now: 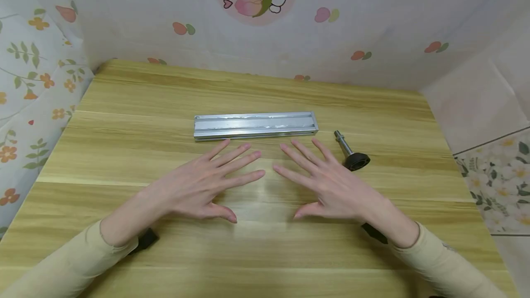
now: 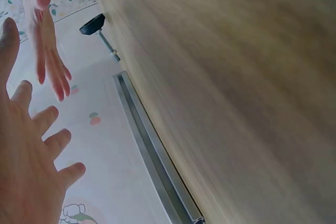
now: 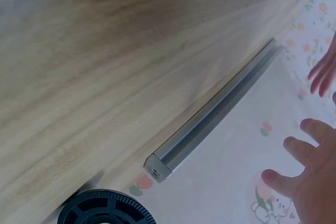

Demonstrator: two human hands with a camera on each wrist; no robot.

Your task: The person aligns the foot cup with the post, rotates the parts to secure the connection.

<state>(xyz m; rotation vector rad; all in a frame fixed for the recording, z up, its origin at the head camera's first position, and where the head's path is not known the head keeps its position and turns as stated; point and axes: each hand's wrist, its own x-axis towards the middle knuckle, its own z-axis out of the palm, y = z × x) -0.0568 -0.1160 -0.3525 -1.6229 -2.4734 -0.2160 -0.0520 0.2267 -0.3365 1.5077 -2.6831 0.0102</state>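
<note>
A silver aluminium profile bar [image 1: 254, 125] with grooves along its length lies across the middle of the wooden table. To its right a levelling foot [image 1: 356, 160], with a black round base and a threaded metal stud, lies on its side. My left hand [image 1: 207, 180] is held above the table in front of the bar, fingers straight and spread, holding nothing. The right hand [image 1: 327, 180] mirrors it, fingers spread, between the bar and the levelling foot. In the left wrist view the bar [image 2: 157, 156] and foot [image 2: 93, 24] stand apart from both hands.
The wood-grain table [image 1: 265, 252] has its back edge against a white curtain [image 1: 136, 8] with fruit prints. Flowered sheeting [image 1: 25, 118] hangs at the left, and a tiled wall [image 1: 497, 164] borders the right side. A dark strap piece [image 1: 146, 240] shows under the left wrist.
</note>
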